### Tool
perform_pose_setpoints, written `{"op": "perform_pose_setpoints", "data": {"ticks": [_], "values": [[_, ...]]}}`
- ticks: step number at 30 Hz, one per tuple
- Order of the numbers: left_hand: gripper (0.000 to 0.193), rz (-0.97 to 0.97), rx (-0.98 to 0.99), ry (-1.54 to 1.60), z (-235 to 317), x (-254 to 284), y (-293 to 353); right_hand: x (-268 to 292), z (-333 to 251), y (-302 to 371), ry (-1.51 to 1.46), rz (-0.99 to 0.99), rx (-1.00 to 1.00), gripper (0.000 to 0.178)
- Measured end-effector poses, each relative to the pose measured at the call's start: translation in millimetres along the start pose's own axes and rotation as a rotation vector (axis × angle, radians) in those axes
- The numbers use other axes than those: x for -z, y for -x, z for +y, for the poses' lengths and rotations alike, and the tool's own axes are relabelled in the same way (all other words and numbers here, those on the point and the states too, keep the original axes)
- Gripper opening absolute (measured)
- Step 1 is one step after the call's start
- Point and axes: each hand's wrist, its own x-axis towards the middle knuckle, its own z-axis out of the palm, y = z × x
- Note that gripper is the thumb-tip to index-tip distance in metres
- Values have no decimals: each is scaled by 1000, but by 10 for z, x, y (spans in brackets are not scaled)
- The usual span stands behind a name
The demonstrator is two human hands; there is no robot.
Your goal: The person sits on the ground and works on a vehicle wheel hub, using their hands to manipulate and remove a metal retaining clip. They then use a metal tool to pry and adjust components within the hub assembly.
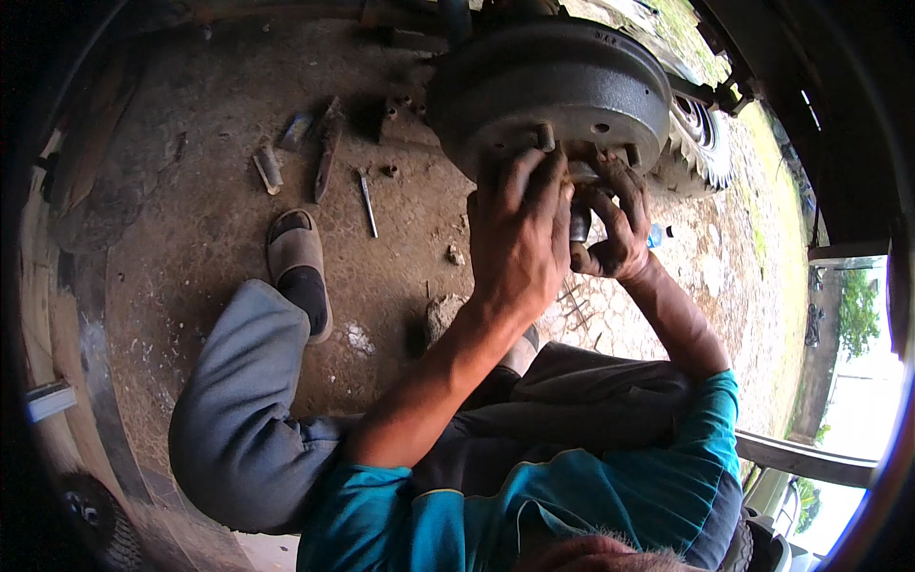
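A dark, round brake drum [558, 86] with wheel studs stands upright in front of me at the top. My left hand [519, 234] reaches up to the lower part of its face. Those fingers are bent close together by the hub, and what lies under them is hidden. Just to the right, the fingers and thumb of my right hand [618, 224] are closed round a shiny metal cylinder [579, 223] below the drum's centre. A bare stud [544, 137] sticks out above my left fingertips.
On the dirt floor to the left lie a thin metal rod [368, 203], a long flat dark piece [329, 151] and a heavy metal block [410, 127]. A wheel with a chunky tyre [701, 143] lies behind the drum to the right. A stone [444, 313] is near my left forearm.
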Motion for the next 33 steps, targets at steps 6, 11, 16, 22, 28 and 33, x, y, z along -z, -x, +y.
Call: {"op": "perform_pose_setpoints", "data": {"ticks": [6, 11, 16, 22, 28, 33], "values": [[30, 18, 63, 95, -240, 35, -33, 13, -18, -30, -14, 2, 9, 60], [27, 148, 194, 289, -348, 29, 72, 18, -28, -44, -6, -9, 11, 60], [29, 220, 187, 123, -445, -18, 225, 1, -11, -21, -14, 11, 17, 62], [29, 236, 317, 241, -453, -143, 343, -57, -21, 24, 7, 46, -6, 66], [28, 233, 245, 147, -341, -155, 407, -63, 17, 48, 26, 46, -7, 68], [27, 295, 223, 69, -341, -187, 480, -52, -14, 19, 31, 27, -6, 66]]}}
